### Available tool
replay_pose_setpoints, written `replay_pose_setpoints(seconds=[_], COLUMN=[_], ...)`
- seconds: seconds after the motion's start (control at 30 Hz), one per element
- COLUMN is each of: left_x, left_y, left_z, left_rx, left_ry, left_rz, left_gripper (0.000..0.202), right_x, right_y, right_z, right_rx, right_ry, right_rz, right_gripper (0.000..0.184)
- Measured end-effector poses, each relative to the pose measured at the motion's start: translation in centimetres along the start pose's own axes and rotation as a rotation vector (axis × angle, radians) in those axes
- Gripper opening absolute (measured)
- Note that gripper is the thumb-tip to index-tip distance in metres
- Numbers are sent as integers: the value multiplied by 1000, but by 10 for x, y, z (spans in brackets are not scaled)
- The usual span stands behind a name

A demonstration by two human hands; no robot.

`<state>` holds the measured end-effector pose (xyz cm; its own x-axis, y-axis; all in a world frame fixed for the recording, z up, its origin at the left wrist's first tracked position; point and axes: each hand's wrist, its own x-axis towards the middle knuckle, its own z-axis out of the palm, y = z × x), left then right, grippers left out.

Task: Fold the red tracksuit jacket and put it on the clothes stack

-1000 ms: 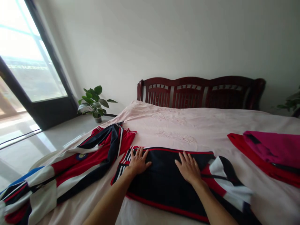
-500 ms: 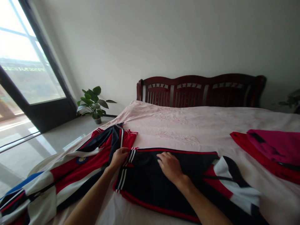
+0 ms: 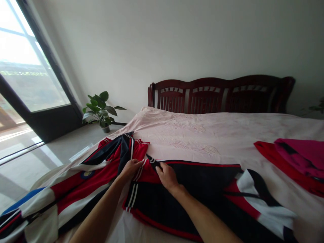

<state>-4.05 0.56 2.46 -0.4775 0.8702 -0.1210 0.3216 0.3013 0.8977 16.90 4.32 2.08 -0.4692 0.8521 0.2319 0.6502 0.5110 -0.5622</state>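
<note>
Navy track garment (image 3: 192, 199), red-trimmed, lies lengthwise across the pink bedspread (image 3: 202, 135), running rightward from both hands; right hand (image 3: 167, 177), the more inward, pinches its folded corner (image 3: 152, 162); left hand (image 3: 130, 169) curled at its left edge (grip unclear).

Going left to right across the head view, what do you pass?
Glass door → potted plant → red, white and navy jersey → left hand → right hand → navy-and-red garment → magenta cloth
</note>
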Motion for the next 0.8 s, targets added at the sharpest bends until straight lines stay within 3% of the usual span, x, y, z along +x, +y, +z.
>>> replay_pose_setpoints(seconds=[0.1,0.23,0.37,0.57,0.73,0.8], left_x=[-7,-17,-25,-33,-36,-37], left_y=[2,-4,-11,-14,-17,-16], left_z=[-1,-3,-2,-4,-8,-9], left_rx=[-52,4,98,184,156,114], left_ry=[-19,17,45,75,138,152], left_rz=[2,6,-1,18,19,7], left_gripper=[39,31,25,13,14,23], right_x=[4,-1,-13,-24,-25,-24], right_y=[10,10,5,-2,-11,-13], right_z=[-11,-15,-5,2,1,2], right_rx=[224,472,400,-49,-117,-139], right_ry=[158,302,203,-138,-101,-134], right_rz=[78,-24,-144,-279,-301,-311], right_gripper=[36,35,33,31,54,53])
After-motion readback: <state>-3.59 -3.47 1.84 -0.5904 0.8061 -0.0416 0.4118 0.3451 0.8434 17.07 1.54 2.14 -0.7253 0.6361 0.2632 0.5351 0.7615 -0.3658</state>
